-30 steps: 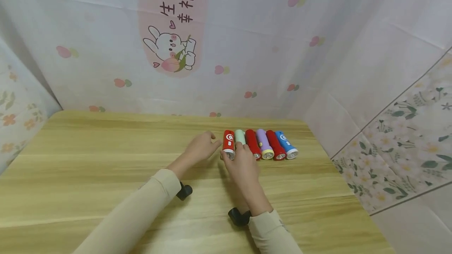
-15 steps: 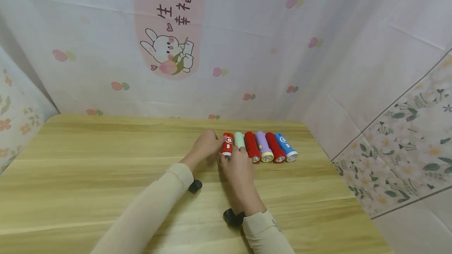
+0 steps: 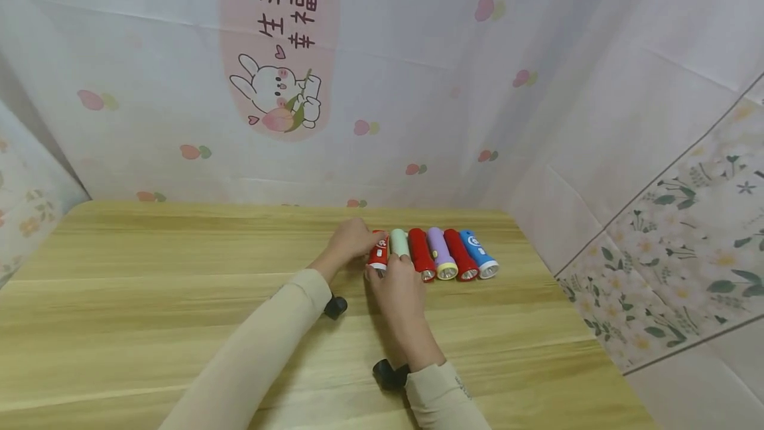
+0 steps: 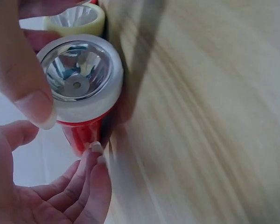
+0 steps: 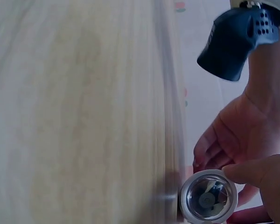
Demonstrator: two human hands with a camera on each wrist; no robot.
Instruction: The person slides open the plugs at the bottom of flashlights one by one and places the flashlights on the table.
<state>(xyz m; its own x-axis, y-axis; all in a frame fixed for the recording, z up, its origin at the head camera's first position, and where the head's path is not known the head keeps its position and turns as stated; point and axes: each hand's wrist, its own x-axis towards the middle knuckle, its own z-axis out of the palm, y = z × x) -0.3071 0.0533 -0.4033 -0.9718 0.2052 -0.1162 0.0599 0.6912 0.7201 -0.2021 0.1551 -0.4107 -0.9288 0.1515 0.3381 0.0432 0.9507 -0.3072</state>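
In the head view, a red flashlight (image 3: 379, 255) with a white rim lies at the left end of a row. My left hand (image 3: 351, 239) holds its body from the left, thumb over the top and fingers along the side. At the lens end, my right hand (image 3: 398, 290) pinches the white rim (image 4: 91, 109), thumb on one side and fingers on the other. Those fingers also cover the lower part of a pale green flashlight (image 3: 398, 241). The right wrist view shows the lens (image 5: 208, 197) facing the camera and the left hand's curled fingers behind it.
Rightward, the row continues with a red flashlight (image 3: 421, 254), a purple one (image 3: 439, 244), another red one (image 3: 460, 255) and a blue one (image 3: 479, 256). They lie side by side on the wooden table (image 3: 179, 284). A printed curtain (image 3: 418, 85) hangs behind.
My left hand has moved right from beside the row onto the red flashlight. My right hand stays at the lens end. The head view has shifted slightly.
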